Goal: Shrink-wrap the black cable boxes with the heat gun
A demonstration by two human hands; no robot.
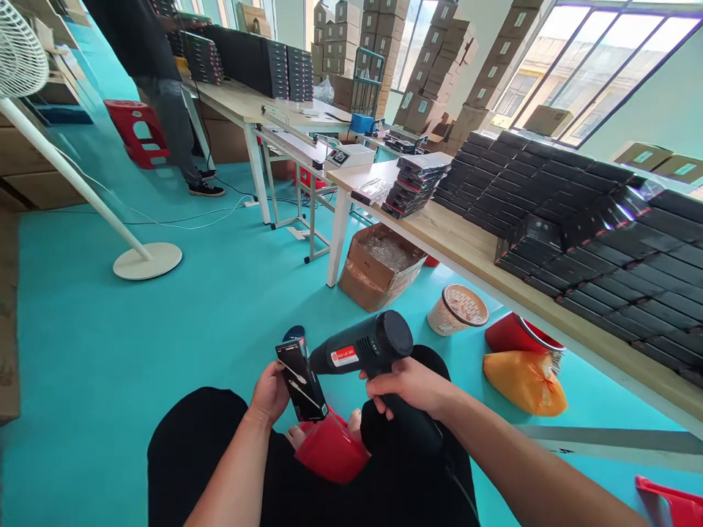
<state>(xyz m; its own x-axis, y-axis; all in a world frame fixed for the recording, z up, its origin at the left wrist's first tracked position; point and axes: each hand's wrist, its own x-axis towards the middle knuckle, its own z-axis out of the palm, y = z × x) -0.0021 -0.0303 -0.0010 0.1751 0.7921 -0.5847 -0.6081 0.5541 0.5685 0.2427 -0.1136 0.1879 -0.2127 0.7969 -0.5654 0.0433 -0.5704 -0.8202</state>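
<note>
My left hand (270,393) grips a slim black box (301,380) by its left edge. White cables are printed on the box's front. In my right hand (403,384) is a black heat gun (356,344), my fingers wrapped round its handle. The gun's nozzle points left, very close to the box's upper right side; whether they touch I cannot tell. Between my knees, below the box, is a red plastic stool (333,450). The gun's cord runs down past my right leg.
On the right, a long table (472,238) bears rows of black boxes (549,176) and a small stack (416,183). Beneath are a carton (378,271), a waste bin (457,310) and an orange bag (524,382). At left stand a fan (147,261) and another person (176,110).
</note>
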